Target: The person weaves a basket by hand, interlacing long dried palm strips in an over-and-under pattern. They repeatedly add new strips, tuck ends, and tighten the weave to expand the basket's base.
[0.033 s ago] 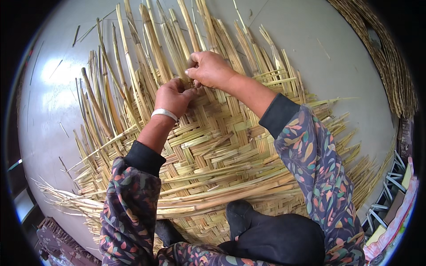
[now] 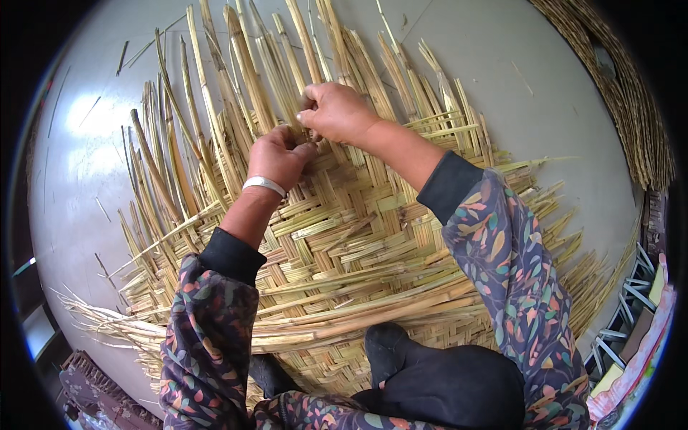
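A half-woven mat of pale flattened reed strips (image 2: 344, 244) is lying across a grey floor (image 2: 516, 86), filling the centre, its loose strips fanning toward twelve o'clock. At its upper edge, the right hand (image 2: 337, 111) is pinching a strip, fingers closed on it. The left hand (image 2: 278, 156), at its seven o'clock, is gripping neighbouring strips, a white bracelet (image 2: 264, 185) circling the wrist.

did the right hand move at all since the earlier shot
No. The right hand sits at the same spot on the woven reed mat, fingertips by the left hand, as before.
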The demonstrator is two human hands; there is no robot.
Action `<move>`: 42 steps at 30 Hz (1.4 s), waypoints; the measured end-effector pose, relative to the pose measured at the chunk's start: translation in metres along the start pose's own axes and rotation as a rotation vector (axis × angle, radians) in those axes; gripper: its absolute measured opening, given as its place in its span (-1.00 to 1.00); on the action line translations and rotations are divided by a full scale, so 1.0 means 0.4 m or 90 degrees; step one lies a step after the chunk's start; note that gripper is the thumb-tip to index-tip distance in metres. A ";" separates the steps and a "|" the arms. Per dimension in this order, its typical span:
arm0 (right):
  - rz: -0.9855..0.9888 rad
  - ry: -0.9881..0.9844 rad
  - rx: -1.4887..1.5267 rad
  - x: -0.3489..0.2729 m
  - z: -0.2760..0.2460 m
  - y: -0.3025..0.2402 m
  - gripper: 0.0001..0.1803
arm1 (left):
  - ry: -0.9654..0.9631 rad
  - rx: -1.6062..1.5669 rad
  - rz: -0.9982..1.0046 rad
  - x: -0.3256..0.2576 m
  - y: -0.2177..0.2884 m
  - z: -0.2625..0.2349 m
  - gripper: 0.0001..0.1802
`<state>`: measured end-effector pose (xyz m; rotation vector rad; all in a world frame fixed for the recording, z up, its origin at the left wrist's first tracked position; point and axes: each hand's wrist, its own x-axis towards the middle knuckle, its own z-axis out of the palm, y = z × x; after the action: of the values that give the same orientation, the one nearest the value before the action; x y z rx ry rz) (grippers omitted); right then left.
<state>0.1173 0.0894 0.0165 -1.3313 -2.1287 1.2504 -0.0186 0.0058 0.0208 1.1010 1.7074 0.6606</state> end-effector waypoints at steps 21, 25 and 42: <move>-0.058 0.057 -0.092 -0.016 0.013 -0.020 -0.78 | 0.019 -0.027 -0.009 0.003 -0.015 0.005 -0.78; 0.047 -0.116 0.187 -0.027 -0.018 -0.022 -0.75 | 0.107 0.018 0.050 -0.027 -0.037 0.027 -0.80; 0.181 -0.306 0.235 -0.073 -0.021 0.009 -0.73 | 0.173 0.125 0.192 -0.058 -0.053 0.022 -0.76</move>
<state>0.1393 0.0695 0.0230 -1.2904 -1.8830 2.1430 -0.0155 -0.0246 0.0101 1.4806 1.8836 0.8761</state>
